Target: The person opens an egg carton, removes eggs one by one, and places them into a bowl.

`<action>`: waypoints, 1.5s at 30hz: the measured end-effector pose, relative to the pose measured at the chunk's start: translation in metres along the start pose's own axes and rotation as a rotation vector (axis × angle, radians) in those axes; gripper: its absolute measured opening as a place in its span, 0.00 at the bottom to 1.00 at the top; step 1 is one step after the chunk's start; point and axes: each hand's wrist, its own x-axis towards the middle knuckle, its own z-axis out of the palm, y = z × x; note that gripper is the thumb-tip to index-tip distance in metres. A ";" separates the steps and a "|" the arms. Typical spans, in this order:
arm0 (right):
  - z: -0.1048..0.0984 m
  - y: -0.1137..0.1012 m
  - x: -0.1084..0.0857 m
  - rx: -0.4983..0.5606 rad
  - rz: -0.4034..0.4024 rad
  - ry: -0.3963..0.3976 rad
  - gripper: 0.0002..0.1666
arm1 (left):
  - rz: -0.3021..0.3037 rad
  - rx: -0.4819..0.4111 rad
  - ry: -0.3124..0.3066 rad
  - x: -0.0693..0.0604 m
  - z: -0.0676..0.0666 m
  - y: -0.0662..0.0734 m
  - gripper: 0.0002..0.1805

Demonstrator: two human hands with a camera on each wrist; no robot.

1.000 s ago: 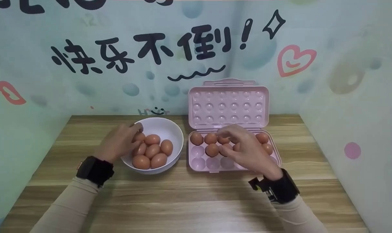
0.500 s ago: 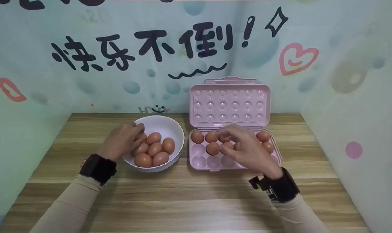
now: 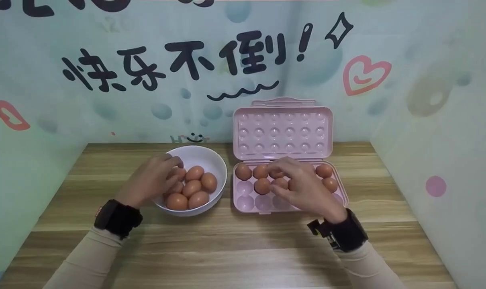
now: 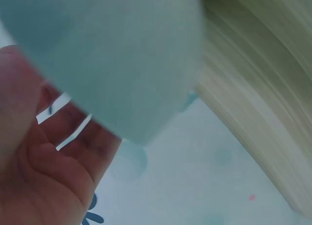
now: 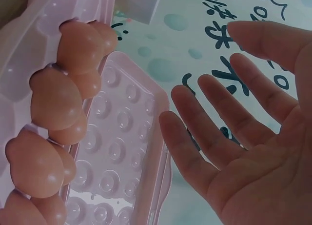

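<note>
- a pale blue-green backdrop (image 3: 419, 36) rises behind everything, printed with bubbles, large black characters and a pinkish-red heart.
- a brown wood-grained tabletop (image 3: 227, 241) runs along the foot of it.
- a pink plastic egg carton (image 3: 245, 202) rests on the table, its dimpled lid (image 3: 282, 138) tipped up and back near the backdrop.
- two light beige sleeves (image 3: 84, 257) reach in from the near edge, one to each side.
- a round white bowl (image 3: 211, 160) stands just beside the carton, on the person's left.
- the left hand (image 3: 148, 176) reaches over the bowl's rim with fingers and thumb bent and partly parted on either side of an egg; i cannot tell whether it grips it, since in the left wrist view the bowl hides the fingertips.
- the right hand (image 3: 303, 186) is above the carton, holding nothing; the right wrist view shows its fingers long and spread apart, thumb well away.
- black bands (image 3: 118, 218) wrap both wrists.
- smooth brown eggs in the bowl (image 3: 192, 188), seven of them visible, lie heaped together towards the left hand.
- more brown eggs in the carton (image 3: 262, 186) sit in its far and middle rows, some partly behind the right hand.
</note>
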 end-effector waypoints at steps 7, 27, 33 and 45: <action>0.001 0.006 0.002 -0.201 -0.005 -0.120 0.25 | 0.042 -0.083 0.086 0.000 -0.004 0.030 0.11; 0.040 0.026 0.024 -0.297 -0.090 -0.224 0.12 | 0.222 -0.203 0.204 -0.001 0.038 0.088 0.21; 0.047 0.029 0.027 -0.376 -0.082 -0.223 0.14 | 0.215 -0.174 0.210 -0.002 0.046 0.093 0.21; 0.048 0.032 0.023 -0.282 -0.141 -0.133 0.14 | 0.195 -0.227 0.163 -0.001 0.052 0.094 0.21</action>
